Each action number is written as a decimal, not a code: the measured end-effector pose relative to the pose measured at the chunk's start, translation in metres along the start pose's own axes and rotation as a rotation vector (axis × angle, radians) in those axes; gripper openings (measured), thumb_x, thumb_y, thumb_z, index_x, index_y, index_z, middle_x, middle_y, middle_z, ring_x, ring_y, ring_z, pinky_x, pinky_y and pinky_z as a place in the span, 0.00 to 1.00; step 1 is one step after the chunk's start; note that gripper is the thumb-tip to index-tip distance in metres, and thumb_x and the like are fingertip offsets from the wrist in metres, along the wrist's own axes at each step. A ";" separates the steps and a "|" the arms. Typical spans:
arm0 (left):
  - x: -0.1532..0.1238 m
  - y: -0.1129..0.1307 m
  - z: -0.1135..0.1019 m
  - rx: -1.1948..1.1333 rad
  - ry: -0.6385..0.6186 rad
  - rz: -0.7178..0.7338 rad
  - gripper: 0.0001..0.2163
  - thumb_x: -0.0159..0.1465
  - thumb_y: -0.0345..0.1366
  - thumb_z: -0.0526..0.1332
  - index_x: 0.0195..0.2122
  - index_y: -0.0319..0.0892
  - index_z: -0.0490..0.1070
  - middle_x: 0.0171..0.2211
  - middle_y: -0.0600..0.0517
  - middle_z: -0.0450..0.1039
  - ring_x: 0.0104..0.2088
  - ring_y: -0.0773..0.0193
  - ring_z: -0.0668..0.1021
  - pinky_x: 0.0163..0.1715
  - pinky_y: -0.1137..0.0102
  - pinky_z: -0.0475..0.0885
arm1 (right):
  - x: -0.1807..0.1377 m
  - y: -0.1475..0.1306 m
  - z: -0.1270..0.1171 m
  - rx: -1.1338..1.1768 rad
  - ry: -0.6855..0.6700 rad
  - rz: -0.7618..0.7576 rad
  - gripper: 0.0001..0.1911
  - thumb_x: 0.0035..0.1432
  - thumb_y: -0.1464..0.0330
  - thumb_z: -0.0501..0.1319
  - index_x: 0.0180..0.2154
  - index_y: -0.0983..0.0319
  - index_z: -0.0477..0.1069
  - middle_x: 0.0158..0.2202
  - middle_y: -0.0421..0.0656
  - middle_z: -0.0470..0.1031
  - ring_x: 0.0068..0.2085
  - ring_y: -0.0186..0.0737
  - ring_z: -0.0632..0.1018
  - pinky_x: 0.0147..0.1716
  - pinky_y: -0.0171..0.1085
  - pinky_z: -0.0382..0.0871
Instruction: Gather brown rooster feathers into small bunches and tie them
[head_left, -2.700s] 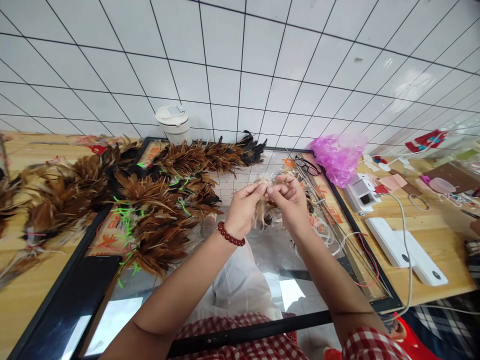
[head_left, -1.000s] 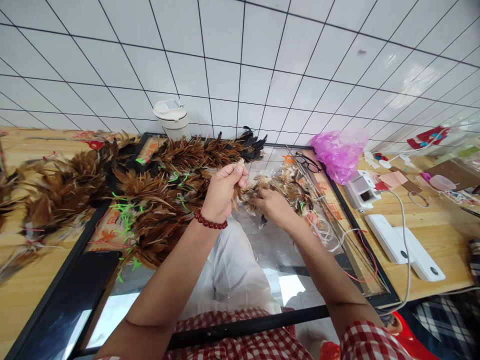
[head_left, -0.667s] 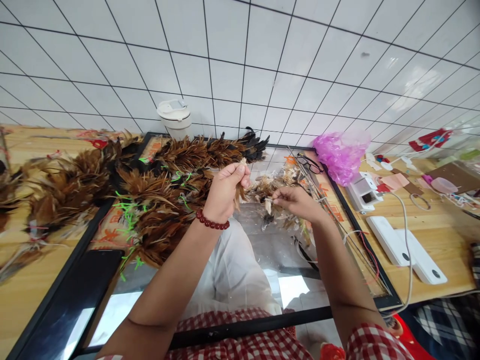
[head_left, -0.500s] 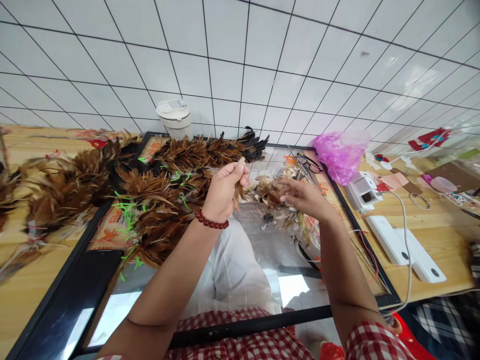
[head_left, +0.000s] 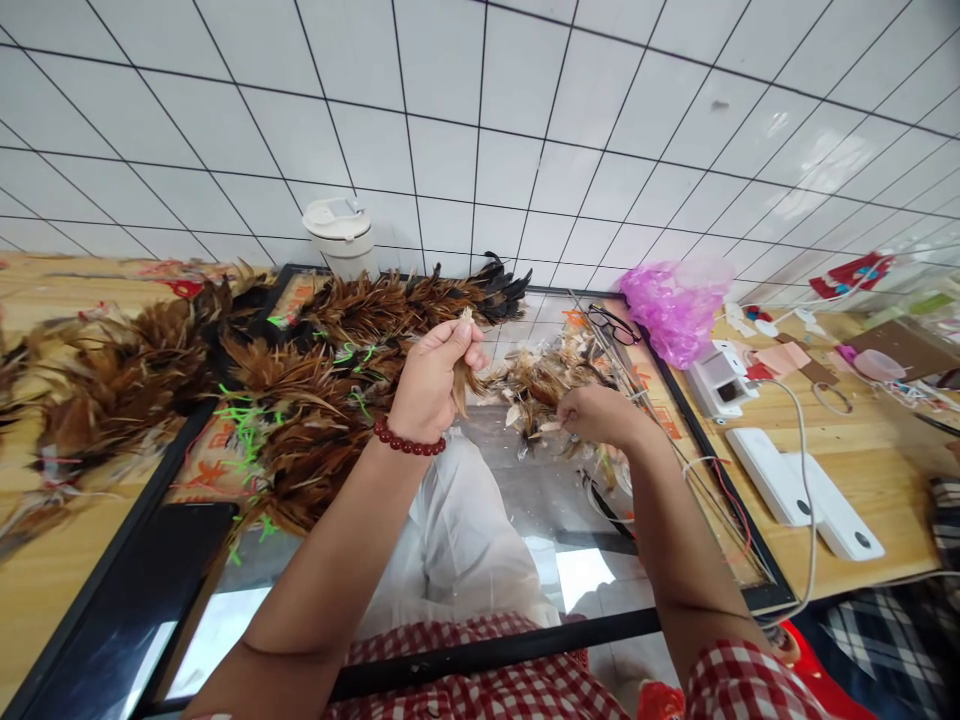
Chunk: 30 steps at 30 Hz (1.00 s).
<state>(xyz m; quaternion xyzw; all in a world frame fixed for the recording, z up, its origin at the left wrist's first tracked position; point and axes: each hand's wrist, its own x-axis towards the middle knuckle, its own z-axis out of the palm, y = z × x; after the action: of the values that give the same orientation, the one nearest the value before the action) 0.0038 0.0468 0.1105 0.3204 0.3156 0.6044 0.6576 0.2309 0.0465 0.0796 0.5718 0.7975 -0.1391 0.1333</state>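
Note:
My left hand [head_left: 435,370], with a dark red bead bracelet on the wrist, pinches a small bunch of brown feathers [head_left: 463,388]. Their pale quill ends poke up past the thumb, and the brown ends hang below the fingers. My right hand [head_left: 600,415] is at the near edge of a loose pile of mixed feathers [head_left: 547,380] on the glass tabletop. Its fingers are curled together at a pale feather [head_left: 552,427], partly hidden by the hand. Left of my hands lie thick bundles of brown feathers [head_left: 315,450] with bright green ties [head_left: 247,440].
A white lidded cup [head_left: 339,240] stands by the tiled wall. Glasses [head_left: 613,325] and a purple plastic bag [head_left: 675,310] lie at the back right. White power banks [head_left: 806,490] and a cable are on the wooden table at right. A black phone [head_left: 161,560] lies front left.
My right hand has come down toward the near side of the feather pile, and its spread fingers have closed together. My left hand still pinches its bunch. The view has shifted slightly.

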 end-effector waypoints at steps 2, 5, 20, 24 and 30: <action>0.000 0.000 0.000 0.002 0.000 -0.002 0.10 0.63 0.35 0.62 0.25 0.38 0.69 0.18 0.57 0.60 0.20 0.73 0.66 0.27 0.76 0.70 | -0.002 0.000 -0.002 0.060 0.109 -0.073 0.14 0.50 0.74 0.60 0.38 0.56 0.78 0.34 0.42 0.80 0.35 0.40 0.76 0.30 0.33 0.61; 0.000 0.000 0.001 0.005 -0.001 -0.006 0.10 0.62 0.36 0.63 0.25 0.38 0.69 0.17 0.57 0.59 0.20 0.73 0.66 0.28 0.75 0.70 | 0.001 -0.004 -0.001 0.139 0.242 -0.219 0.16 0.55 0.75 0.56 0.42 0.57 0.77 0.39 0.43 0.79 0.39 0.39 0.76 0.35 0.33 0.62; 0.001 -0.012 0.001 -0.005 -0.035 -0.015 0.09 0.62 0.35 0.62 0.26 0.38 0.69 0.18 0.57 0.61 0.20 0.74 0.66 0.28 0.75 0.69 | 0.016 -0.010 0.013 0.401 0.273 -0.272 0.08 0.56 0.70 0.59 0.29 0.64 0.76 0.28 0.44 0.75 0.32 0.37 0.74 0.33 0.35 0.64; 0.003 -0.030 0.001 0.029 -0.027 -0.077 0.09 0.61 0.36 0.63 0.26 0.37 0.70 0.19 0.56 0.63 0.21 0.73 0.68 0.25 0.77 0.67 | 0.008 -0.007 0.007 1.115 0.296 -0.294 0.13 0.54 0.62 0.64 0.39 0.63 0.73 0.27 0.39 0.75 0.27 0.34 0.74 0.28 0.34 0.68; 0.003 -0.055 0.005 0.094 -0.006 -0.171 0.10 0.58 0.37 0.66 0.26 0.36 0.71 0.23 0.53 0.70 0.23 0.72 0.72 0.27 0.76 0.69 | 0.002 -0.022 0.002 1.426 0.416 -0.296 0.17 0.50 0.60 0.69 0.40 0.61 0.75 0.27 0.40 0.76 0.27 0.33 0.76 0.26 0.33 0.70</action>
<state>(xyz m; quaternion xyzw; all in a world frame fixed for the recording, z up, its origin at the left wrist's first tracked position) 0.0400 0.0463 0.0693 0.3245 0.3678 0.5297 0.6920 0.2098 0.0412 0.0787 0.4210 0.5916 -0.5267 -0.4420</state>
